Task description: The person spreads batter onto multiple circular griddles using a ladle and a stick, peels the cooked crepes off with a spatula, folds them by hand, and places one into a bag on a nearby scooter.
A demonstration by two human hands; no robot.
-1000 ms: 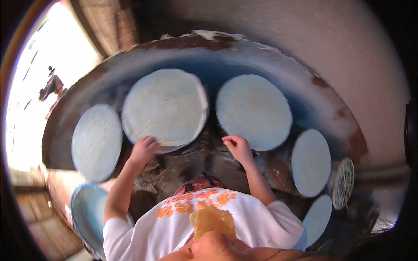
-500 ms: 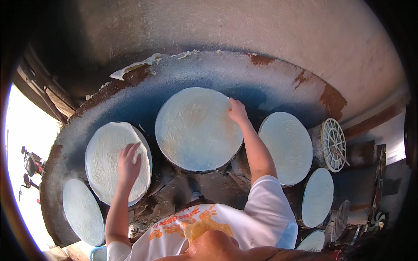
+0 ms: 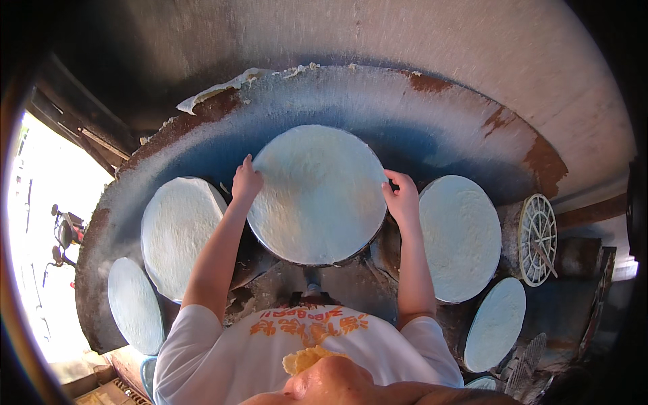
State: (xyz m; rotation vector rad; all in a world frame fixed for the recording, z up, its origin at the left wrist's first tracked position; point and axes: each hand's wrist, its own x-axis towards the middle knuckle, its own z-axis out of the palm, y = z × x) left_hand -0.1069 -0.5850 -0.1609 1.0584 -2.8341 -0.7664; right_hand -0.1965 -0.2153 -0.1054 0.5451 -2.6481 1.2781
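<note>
Straight ahead, a wide round griddle carries a thin pale flatbread (image 3: 317, 196), faintly browned in patches. At its left rim is my left hand (image 3: 247, 182), closed with the fingertips at the flatbread's edge. Opposite, at the right rim, my right hand (image 3: 402, 196) pinches the edge between thumb and forefinger. The flatbread lies flat, and how much of the edge is between the fingers is too small to see. To the left, a second pale flatbread (image 3: 179, 236) covers another round griddle, its upper right edge raised a little. On the right lies a third flatbread (image 3: 460, 236).
Smaller-looking round flatbreads lie at the far left (image 3: 136, 304) and lower right (image 3: 496, 324). A curved, floury, rust-edged metal surround (image 3: 324, 91) runs behind the griddles, with a dough scrap (image 3: 219, 89) on its rim. A spoked round rack (image 3: 537, 239) stands at the right.
My left hand has moved right, from over the left flatbread to the middle one's left edge. My right hand has slid lower along the right edge. The view has shifted slightly.
</note>
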